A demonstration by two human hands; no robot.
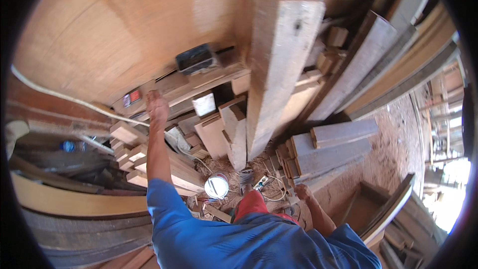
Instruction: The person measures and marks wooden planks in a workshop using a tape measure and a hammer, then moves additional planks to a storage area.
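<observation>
Although the left hand (157, 108) is stretched out beside it, the small red-and-dark box (132, 98) lies apart from the fingers, on a wooden ledge (175, 84) left of centre in the upper half of the frame. The left hand's fingers look bent together; whether they pinch something cannot be told. Further along the ledge, near upper centre, sits a dark open container (195, 60). A pale cable (64, 97) curves across from the left edge and passes by the left wrist.

Below it, left of centre, are stacked timber lengths (174, 172), and a white bucket (216, 186) stands near their ends. Right of lower centre, the right hand (302, 192) looks curled, close to a greyish object (292, 197); whether it grips that cannot be told. A thick timber post (281, 60) rises through upper centre, and grey-faced boards (331, 147) lie stacked right of centre on the dusty floor (396, 134).
</observation>
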